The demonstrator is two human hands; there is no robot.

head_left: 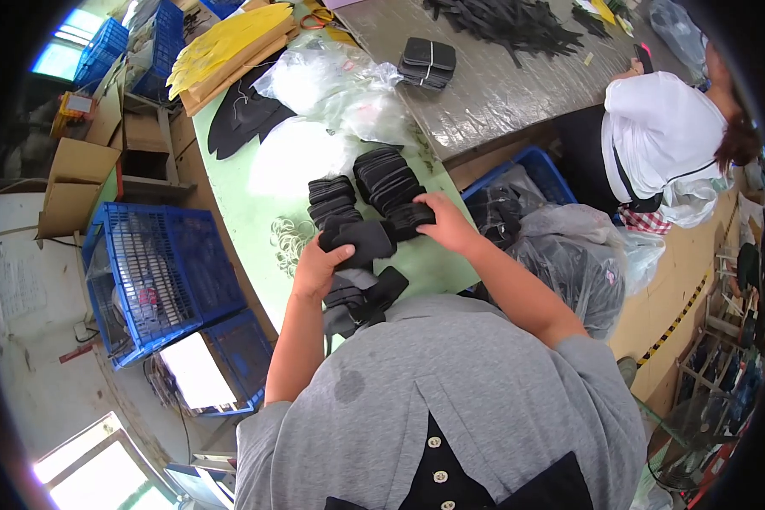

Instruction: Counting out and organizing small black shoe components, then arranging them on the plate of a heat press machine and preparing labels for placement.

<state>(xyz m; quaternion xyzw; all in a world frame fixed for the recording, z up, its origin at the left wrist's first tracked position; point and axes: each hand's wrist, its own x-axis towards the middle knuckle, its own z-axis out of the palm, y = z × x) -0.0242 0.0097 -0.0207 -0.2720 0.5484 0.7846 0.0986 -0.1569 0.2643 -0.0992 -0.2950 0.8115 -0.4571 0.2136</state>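
My left hand (pixel 316 268) is closed on a black fabric piece (pixel 359 241), thumb on top, above the green tabletop (pixel 251 229). The fingers of my right hand (pixel 444 223) curl round the near end of a long row of stacked black fabric pieces (pixel 388 180). Left of that row stands a shorter stack of similar black pieces (pixel 332 201). Between my left forearm and my body lie loose black and grey pieces (pixel 357 296), partly heaped over each other. A small pile of pale rubber bands (pixel 291 242) sits just left of my left hand.
Clear plastic bags (pixel 336 93) and yellow cut sheets (pixel 229 47) lie on the far part of the table. A tied black bundle (pixel 427 63) rests on the grey table (pixel 484 106). Blue crates (pixel 149 280) stand at left; black plastic bags (pixel 561 263) at right, near a seated person (pixel 663 127).
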